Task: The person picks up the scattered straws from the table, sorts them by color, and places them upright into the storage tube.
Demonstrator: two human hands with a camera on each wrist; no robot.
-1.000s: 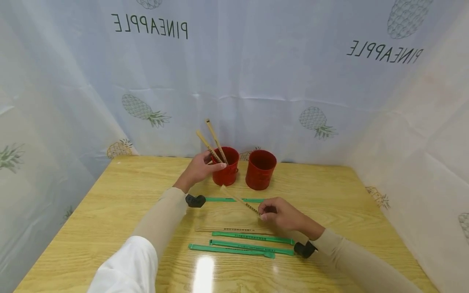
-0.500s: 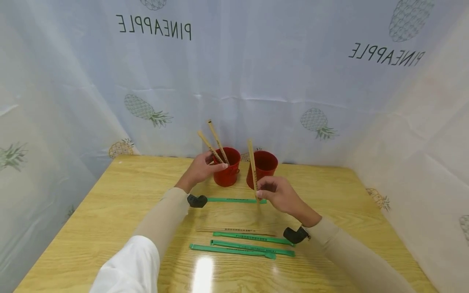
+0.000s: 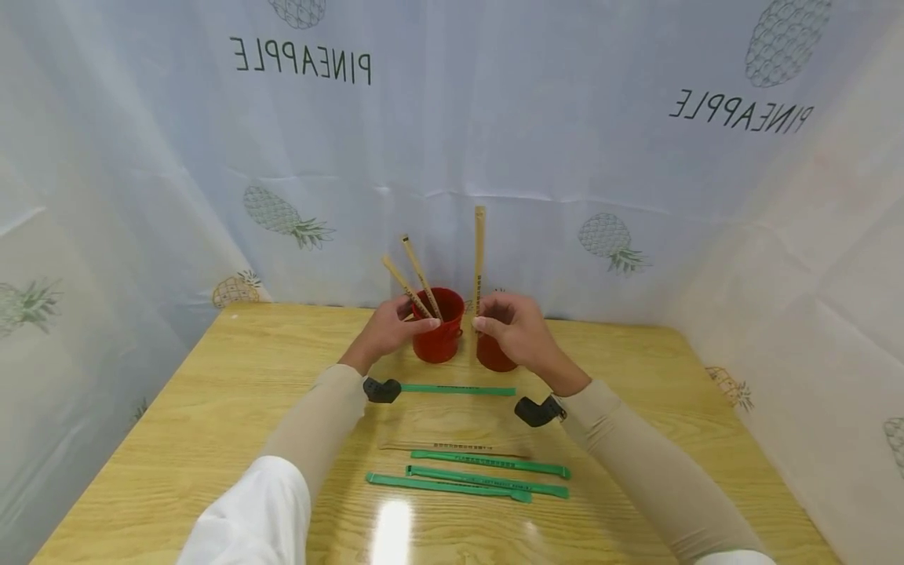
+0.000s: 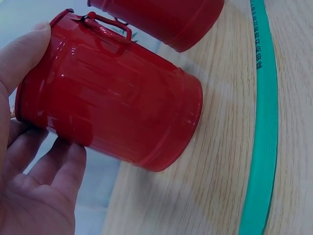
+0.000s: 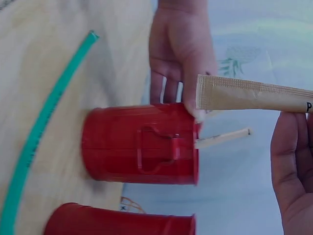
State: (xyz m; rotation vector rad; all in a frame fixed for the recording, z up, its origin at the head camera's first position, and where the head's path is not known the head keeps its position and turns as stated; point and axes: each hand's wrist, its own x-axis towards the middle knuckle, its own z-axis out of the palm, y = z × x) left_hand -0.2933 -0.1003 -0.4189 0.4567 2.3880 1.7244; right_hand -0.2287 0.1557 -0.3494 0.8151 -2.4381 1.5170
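My left hand (image 3: 384, 333) holds the left red bucket (image 3: 436, 345) by its rim, thumb at the front and fingers round the far side in the left wrist view. Two brown paper-wrapped straws (image 3: 419, 271) lean out of that bucket to the left. Between thumb and fingers, my right hand (image 3: 519, 333) pinches another brown wrapped straw (image 3: 479, 243), upright and raised beside the left bucket. The right red bucket (image 3: 497, 357) stands behind this hand, its rim mostly hidden in the head view. In the right wrist view the held straw's crimped end (image 5: 210, 93) sits near the left bucket's rim.
One green wrapped straw (image 3: 459, 389) lies just in front of the buckets. Nearer on the wooden table (image 3: 212, 408) lie a brown wrapped straw (image 3: 452, 447) and several green ones (image 3: 487, 479). A pineapple-print curtain (image 3: 452, 141) hangs behind the table.
My right hand has lifted the brown straw from the table's middle up towards the buckets, turning it from slanted to upright. My left hand stays on the left bucket.
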